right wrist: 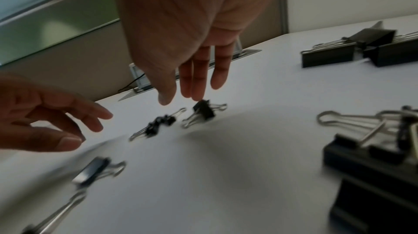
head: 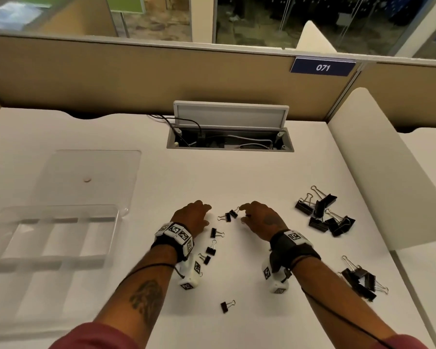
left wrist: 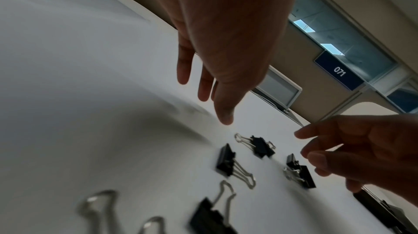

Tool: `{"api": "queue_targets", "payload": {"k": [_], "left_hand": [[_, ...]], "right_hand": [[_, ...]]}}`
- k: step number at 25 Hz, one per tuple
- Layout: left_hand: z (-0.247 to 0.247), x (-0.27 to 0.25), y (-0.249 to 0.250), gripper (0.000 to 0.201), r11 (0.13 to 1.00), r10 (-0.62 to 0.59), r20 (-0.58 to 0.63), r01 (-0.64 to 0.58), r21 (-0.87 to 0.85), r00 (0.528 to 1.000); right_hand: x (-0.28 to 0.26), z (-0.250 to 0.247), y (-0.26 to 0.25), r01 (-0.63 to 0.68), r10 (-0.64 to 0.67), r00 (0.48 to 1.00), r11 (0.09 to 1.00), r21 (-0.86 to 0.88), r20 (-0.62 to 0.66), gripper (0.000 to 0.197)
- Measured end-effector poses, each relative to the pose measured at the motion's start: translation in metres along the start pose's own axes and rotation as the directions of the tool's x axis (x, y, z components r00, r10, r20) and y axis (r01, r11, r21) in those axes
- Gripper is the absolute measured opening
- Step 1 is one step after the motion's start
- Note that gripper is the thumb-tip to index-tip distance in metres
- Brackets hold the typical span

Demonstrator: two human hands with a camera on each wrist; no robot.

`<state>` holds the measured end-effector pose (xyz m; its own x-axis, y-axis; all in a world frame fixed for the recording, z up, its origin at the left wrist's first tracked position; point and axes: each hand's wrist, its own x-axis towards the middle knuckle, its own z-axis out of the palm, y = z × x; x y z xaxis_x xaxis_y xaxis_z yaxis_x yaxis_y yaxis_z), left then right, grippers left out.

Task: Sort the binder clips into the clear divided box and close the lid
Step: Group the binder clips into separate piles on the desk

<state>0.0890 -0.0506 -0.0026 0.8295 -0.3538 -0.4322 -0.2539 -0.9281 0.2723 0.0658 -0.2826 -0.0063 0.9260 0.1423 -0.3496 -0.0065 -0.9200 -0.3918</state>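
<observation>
Two small binder clips (head: 229, 214) are lying between the hands in the head view, and the right hand (head: 261, 219) is nearer to them: its fingertips are hovering just above the right-hand clip of the pair, while the left hand (head: 193, 217) is waiting a bit to the left, not touching. The clear divided box (head: 48, 248) is sitting far left on the desk (head: 262, 177), lid (head: 91, 177) lying open behind it, compartments looking empty (so sorting is, I judge, only beginning).

Left wrist view: the left hand (left wrist: 217, 44) is hanging with relaxed fingers, holding nothing; small clips are lying below and to the right of it.

Right wrist view: the right hand's fingers (right wrist: 199, 84) are pointing down at the nearest clip (right wrist: 203, 110), approx. touching its black body but not pinching yet. Its long axis is running across the thumb-finger gap, wire handles to both sides.
</observation>
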Motion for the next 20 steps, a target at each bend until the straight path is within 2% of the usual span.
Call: {"api": "queue_targets", "payload": {"k": [4,7,9,14,16,20], "left_hand": [[0.009,-0.033,-0.03,0.05,0.998,-0.053,-0.01,0.052,-0.036,0.999],[0.021,-0.057,-0.046,0.048,0.993,-0.102,-0.013,0.101,-0.068,0.995],[0.029,-0.067,-0.044,0.046,0.987,-0.122,-0.014,0.12,-0.103,0.992],[0.038,-0.074,-0.019,0.048,0.988,-0.097,-0.048,0.09,-0.126,0.994],[0.039,-0.071,-0.008,0.05,0.993,-0.079,-0.048,0.074,-0.09,0.996],[0.039,-0.059,0.012,0.058,0.998,-0.067,-0.031,0.068,0.02,0.997]], "right_hand": [[-0.003,0.023,-0.031,0.167,-0.162,0.984,0.983,-0.073,0.069,0.037],[-0.005,0.04,-0.051,0.302,-0.277,0.947,0.94,-0.161,0.162,0.051],[-0.008,0.05,-0.056,0.344,-0.297,0.931,0.907,-0.242,0.213,0.057],[-0.011,0.054,-0.055,0.383,-0.337,0.92,0.884,-0.268,0.201,0.031],[-0.012,0.054,-0.055,0.351,-0.312,0.933,0.896,-0.271,0.178,0.024],[-0.02,0.049,-0.046,0.232,-0.223,0.973,0.95,-0.209,0.064,0.027]]}}
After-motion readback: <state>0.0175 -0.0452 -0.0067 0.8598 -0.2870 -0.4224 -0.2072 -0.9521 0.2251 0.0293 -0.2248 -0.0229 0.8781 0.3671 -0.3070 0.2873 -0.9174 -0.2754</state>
